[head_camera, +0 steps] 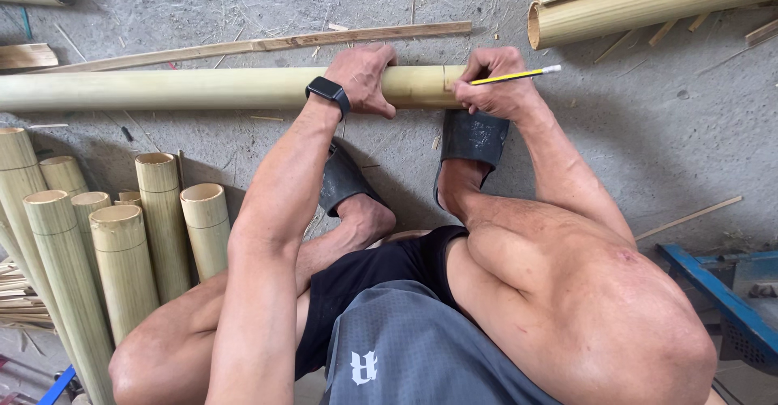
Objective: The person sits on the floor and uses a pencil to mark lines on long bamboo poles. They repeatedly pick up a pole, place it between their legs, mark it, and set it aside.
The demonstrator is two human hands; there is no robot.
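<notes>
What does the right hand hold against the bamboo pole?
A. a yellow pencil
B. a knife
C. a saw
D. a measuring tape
A: the right hand grips a yellow pencil with its tip at the bamboo pole, while the left hand rests on the pole.

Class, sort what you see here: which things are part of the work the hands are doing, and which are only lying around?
In use:
- left hand gripping the long bamboo pole
- right hand holding the yellow pencil at the pole's end

Lying about:
- cut bamboo tubes, standing at the left
- thin split strip behind the pole
- second bamboo pole, top right
- blue frame, lower right
</notes>
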